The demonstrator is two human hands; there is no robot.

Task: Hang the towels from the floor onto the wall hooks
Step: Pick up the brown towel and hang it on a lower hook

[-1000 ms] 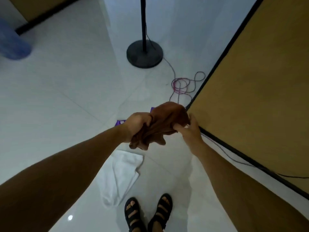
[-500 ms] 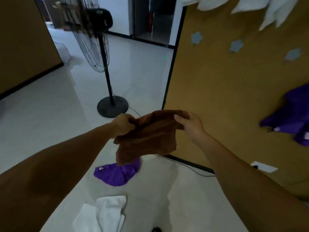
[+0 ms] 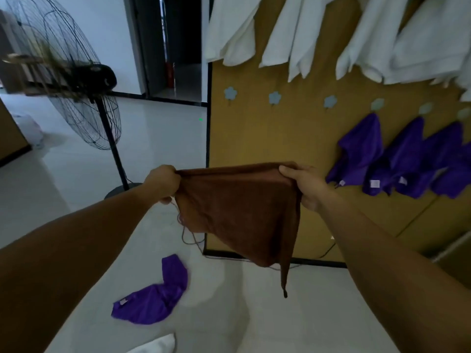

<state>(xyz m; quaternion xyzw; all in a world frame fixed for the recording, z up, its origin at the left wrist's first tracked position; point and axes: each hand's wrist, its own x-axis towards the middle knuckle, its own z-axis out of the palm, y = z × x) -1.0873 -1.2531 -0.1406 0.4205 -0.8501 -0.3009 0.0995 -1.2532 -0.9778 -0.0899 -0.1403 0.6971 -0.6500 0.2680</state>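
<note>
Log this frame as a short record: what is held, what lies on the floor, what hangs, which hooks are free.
held: brown towel, top edge stretched between left hand and right hand
floor: purple towel; white towel at bottom edge
hung: white towels, upper row; purple towels, lower row
free hooks: three blue flower hooks, left of hung purple towels
nearby: pedestal fan

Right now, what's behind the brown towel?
The brown towel, held by left hand and right hand, covers the lower corner of the tan wall panel and part of a floor cable; anything else there is hidden.
</note>
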